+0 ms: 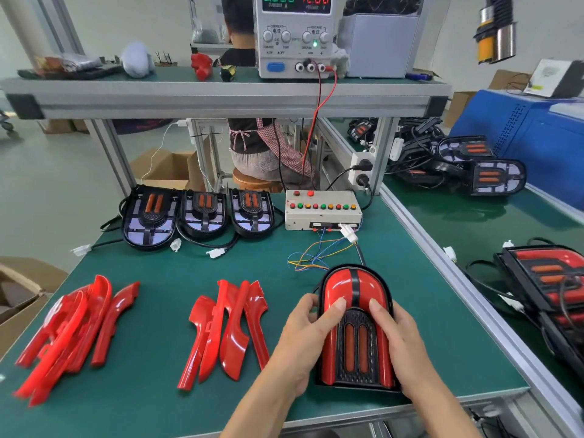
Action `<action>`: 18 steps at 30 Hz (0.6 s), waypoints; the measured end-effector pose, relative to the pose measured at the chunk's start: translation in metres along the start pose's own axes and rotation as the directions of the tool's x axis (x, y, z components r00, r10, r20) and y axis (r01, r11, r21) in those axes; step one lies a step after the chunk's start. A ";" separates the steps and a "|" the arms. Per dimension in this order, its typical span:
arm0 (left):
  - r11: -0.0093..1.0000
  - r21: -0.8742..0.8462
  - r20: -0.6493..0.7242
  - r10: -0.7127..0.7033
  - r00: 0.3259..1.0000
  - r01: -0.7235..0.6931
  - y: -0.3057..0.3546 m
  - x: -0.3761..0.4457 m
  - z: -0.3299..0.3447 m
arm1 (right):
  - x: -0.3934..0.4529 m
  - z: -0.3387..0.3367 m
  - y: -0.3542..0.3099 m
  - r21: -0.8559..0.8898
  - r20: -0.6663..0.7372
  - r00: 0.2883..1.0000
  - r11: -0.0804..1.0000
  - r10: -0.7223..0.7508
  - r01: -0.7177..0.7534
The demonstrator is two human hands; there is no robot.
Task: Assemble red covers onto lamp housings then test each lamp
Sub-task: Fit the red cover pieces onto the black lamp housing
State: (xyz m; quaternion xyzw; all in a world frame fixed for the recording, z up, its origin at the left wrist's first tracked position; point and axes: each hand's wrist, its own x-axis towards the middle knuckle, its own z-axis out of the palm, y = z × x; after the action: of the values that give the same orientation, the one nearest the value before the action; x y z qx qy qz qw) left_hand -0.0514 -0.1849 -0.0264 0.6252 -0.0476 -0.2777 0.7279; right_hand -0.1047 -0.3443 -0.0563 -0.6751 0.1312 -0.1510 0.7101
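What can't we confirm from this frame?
- Lamp, head view: the left hand and right hand hide its side edges, so cover seating is unclear.
- Connector: too small to tell what is plugged in.
- Supply: top edge crops the display.
- Tester: labels unreadable.

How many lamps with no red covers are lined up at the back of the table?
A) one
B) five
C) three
C: three bare housings stand side by side left of the button box, while both hands hold a covered lamp.
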 end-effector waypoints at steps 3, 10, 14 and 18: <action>0.998 -0.061 -0.002 0.003 1.000 -0.003 0.002 0.002 0.000 | 0.004 -0.002 -0.008 -0.266 -0.016 0.998 0.963 -0.052 0.046; 0.997 -0.051 0.003 0.061 0.998 -0.061 0.003 0.006 0.000 | 0.020 -0.001 -0.045 -0.647 -0.022 0.915 0.704 -0.403 0.294; 0.996 -0.032 0.043 0.088 0.995 -0.086 0.002 0.006 0.000 | 0.044 0.010 -0.062 -0.666 0.158 0.974 0.710 -0.163 0.227; 0.994 -0.006 0.042 0.109 0.993 -0.109 0.001 0.005 -0.001 | 0.066 0.008 -0.073 -0.674 0.237 0.971 0.723 0.021 0.149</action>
State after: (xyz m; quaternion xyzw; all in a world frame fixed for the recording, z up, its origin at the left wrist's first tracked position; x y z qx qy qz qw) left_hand -0.0459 -0.1861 -0.0273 0.6141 -0.0966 -0.2507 0.7421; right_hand -0.0438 -0.3659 0.0179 -0.9067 0.0720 -0.0378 0.4138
